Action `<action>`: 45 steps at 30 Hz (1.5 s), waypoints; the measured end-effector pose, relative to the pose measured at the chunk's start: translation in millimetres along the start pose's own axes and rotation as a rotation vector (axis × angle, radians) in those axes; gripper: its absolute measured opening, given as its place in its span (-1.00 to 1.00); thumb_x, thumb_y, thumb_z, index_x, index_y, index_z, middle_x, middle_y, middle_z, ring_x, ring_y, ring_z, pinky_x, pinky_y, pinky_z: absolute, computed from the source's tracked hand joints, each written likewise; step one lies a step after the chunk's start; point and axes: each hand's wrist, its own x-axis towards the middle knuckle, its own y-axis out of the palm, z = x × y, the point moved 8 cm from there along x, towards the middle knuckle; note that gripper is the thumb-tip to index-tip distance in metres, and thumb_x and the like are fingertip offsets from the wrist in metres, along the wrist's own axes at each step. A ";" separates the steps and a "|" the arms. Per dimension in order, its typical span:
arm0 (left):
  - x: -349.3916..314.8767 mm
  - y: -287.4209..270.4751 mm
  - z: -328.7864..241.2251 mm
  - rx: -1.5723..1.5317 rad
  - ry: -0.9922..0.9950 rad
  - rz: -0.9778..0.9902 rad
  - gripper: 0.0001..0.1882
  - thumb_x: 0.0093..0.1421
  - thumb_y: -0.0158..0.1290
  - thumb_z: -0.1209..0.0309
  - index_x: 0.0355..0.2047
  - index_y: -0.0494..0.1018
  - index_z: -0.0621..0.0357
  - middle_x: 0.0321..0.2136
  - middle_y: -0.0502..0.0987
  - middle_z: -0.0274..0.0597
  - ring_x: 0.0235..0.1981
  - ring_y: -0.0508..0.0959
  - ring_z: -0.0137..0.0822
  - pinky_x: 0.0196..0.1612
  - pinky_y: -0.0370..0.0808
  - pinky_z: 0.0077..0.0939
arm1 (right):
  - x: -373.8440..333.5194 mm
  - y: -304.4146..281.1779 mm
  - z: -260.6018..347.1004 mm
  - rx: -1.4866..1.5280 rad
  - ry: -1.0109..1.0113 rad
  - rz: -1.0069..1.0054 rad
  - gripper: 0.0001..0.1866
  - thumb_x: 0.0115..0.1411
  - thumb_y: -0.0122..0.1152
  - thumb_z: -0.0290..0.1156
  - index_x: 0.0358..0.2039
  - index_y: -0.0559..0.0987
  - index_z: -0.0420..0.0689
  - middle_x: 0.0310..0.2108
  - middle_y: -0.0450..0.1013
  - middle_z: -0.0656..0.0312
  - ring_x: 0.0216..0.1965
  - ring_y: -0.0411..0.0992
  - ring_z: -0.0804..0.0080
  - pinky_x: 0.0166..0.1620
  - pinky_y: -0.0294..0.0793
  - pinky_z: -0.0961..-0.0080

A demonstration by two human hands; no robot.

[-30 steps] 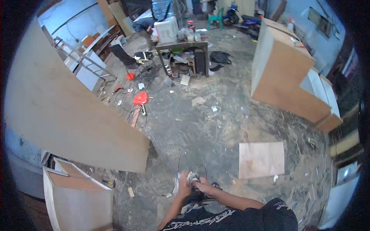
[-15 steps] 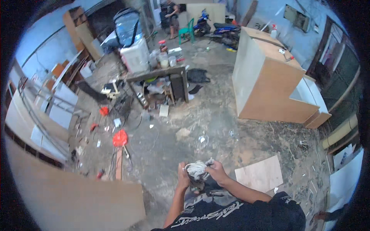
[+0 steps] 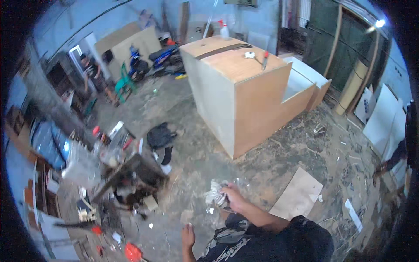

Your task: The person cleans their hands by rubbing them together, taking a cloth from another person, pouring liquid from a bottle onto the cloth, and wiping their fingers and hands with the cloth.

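Note:
A crumpled whitish-grey cloth (image 3: pixel 216 195) hangs from my right hand (image 3: pixel 234 197), whose fingers are closed around its edge. My right forearm reaches in from the dark sleeve at the lower right. Lower and to the left, my left hand (image 3: pixel 188 236) is away from the cloth, over the floor. Its fingers are foreshortened, so I cannot tell whether they are curled or straight. Ahead of both hands stands a large plywood cabinet (image 3: pixel 257 113) with a stepped lower end.
A spray bottle (image 3: pixel 224 31) and a red-handled tool (image 3: pixel 265 60) sit on the cabinet. A flat board (image 3: pixel 298 194) lies at right. A cluttered low table (image 3: pixel 126 177) stands left. Farther back are a green chair (image 3: pixel 125 83), a motorbike (image 3: pixel 163 59) and another person (image 3: pixel 97 76).
My left hand has let go of the cloth and dropped to the left; my right hand keeps it. The view has turned right, bringing the cabinet closer to the middle.

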 end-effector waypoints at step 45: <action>601.6 -166.3 -117.6 -1.717 -0.990 -1.326 -0.38 0.29 -0.29 -0.08 -0.06 0.40 0.26 -0.19 0.50 -0.11 -0.14 0.49 -0.26 -0.05 0.42 -0.33 | 737.8 514.9 -278.8 -1.849 -0.236 1.848 -0.61 0.01 0.14 -0.27 -0.17 0.48 -0.24 -0.20 0.46 -0.08 -0.21 0.48 -0.01 -0.18 0.44 -0.01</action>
